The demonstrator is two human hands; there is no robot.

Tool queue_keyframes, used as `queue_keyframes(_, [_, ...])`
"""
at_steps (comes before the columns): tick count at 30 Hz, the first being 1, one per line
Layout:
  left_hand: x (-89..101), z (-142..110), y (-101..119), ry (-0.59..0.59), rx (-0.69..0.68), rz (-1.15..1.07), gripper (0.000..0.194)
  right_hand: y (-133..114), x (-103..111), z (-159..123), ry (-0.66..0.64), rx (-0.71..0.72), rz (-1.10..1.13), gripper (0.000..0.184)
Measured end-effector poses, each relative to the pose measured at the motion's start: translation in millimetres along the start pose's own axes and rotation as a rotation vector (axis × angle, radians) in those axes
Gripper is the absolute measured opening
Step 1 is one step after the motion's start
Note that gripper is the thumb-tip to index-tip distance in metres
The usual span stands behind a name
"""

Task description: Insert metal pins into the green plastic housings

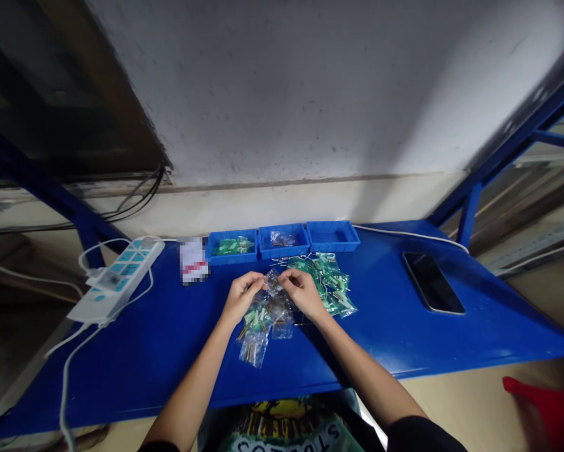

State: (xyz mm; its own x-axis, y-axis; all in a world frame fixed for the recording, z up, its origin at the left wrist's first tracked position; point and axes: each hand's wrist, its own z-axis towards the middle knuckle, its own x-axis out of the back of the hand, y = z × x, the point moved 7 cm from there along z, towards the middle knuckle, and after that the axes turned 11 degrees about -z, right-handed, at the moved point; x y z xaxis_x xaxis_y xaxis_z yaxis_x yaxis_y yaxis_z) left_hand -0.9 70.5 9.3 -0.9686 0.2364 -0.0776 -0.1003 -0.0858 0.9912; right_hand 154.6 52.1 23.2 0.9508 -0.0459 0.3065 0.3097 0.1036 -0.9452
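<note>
A small clear plastic bag (273,284) is pinched between my two hands, above the middle of the table. The fingertips of my left hand (244,296) close on its left edge, and my right hand (304,292) grips its right edge. Thin brownish pieces seem to be inside, too small to name. Just below my hands lie more clear bags (254,350) with gold-coloured pins, and some green and white pieces (257,317). Against my right hand rests a heap of green packets (333,287) with thin metal rods among them.
Three blue bins stand along the back: the left bin (233,260) holds green packets, the middle bin (284,253) clear bags. The right bin (333,247) adjoins them. A power strip (117,282) with cables lies left, a phone (433,282) right, on the blue table (385,339).
</note>
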Motion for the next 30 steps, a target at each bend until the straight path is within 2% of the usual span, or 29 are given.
queue_keyframes(4, [-2.9, -0.6, 5.9, -0.037, -0.02, 0.054, 0.016, 1.1, 2.9, 0.8, 0.037, -0.019, 0.054, 0.022])
queue_keyframes(9, [-8.3, -0.9, 12.6, -0.099, -0.087, 0.233, 0.015, 3.2, 3.7, 0.7, 0.071, -0.041, 0.074, 0.024])
queue_keyframes(16, [-3.6, -0.9, 12.8, -0.075, -0.109, 0.265, 0.017, 8.0, 11.5, 3.6, 0.098, -0.061, 0.091, 0.029])
queue_keyframes(23, [-8.4, -2.8, 16.2, -0.08, -0.12, 0.27, 0.019, 5.0, 8.6, 2.9, 0.055, -0.058, 0.074, 0.029])
queue_keyframes(30, [-9.0, -4.4, 19.8, -0.007, -0.13, 0.199, 0.016, -0.9, -1.6, -0.8, -0.061, -0.01, 0.034, 0.028])
